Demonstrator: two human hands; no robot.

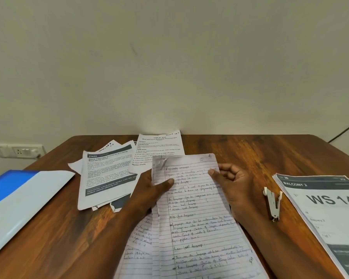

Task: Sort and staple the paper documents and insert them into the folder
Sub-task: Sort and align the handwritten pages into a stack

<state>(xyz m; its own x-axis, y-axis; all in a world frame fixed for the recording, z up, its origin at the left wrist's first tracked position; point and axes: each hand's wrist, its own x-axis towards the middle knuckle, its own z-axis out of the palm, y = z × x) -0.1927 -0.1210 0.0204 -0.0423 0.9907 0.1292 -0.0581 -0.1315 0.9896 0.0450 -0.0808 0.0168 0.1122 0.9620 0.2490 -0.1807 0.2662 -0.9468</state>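
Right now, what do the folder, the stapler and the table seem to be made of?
Folder: likely smooth plastic, blue and pale grey, with a soft sheen. Stapler: looks like light metal, lying open, possibly with plastic parts. Table: wood or wood-look laminate, glossy brown grain reflecting light; which one I cannot tell.

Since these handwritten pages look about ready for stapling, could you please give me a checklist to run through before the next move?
1. Both hands on the pages: ok. The left hand and right hand pinch the handwritten lined pages at the sides.
2. Page edges aligned: not ok. Lower sheets stick out at the left.
3. Stapler free and near the right hand: ok. The stapler lies untouched on the wooden table.
4. Stapler loaded: cannot tell.
5. Folder ready: cannot tell. The blue and white folder lies at the left; whether it is open is unclear.
6. Other papers kept apart: ok. The printed sheets and the WS 14 stack lie aside.
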